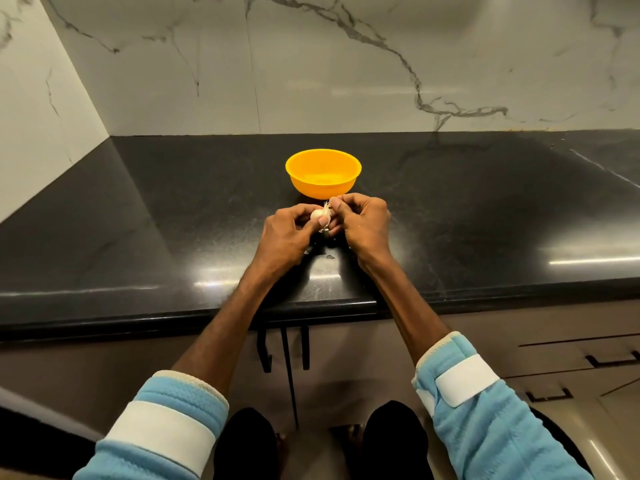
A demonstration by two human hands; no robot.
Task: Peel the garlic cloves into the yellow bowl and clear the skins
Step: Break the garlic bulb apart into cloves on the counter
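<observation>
**STATUS: PEELING IN PROGRESS, BOWL NOT YET FILLED**

**Head view – position of items.** The round yellow plastic bowl (322, 188) stands upright on the black polished stone tabletop (138, 220), just beyond both hands. The white garlic piece (316, 214) is held above the tabletop between the hands, near the front wall of the bowl but not in it.

**Head view – hands.** The left hand (284, 233) grips the garlic piece, with fingers and thumb curled round it. The right hand (363, 220) is closed narrow, and its fingertips pinch the pale papery skin (326, 204) that stands up from the top of the garlic piece.

**Head view – progress.** No peeled clove can be made out in the visible part of the bowl. A few small pale skin fragments (330, 257) lie on the tabletop below the hands. Judged from this, the task is at an early stage: peeling is under way, no clove has been delivered, and clearing of the skins has not been done.

**Head view – limits of observation.**
- The fingers cover most of the garlic piece, so it cannot be told whether it is a whole bulb or a single clove.
- The near wall of the bowl hides part of its floor.
- The hands and their shadow may hide further fragments.
- Reflections on the tabletop make small scraps hard to distinguish.
</observation>
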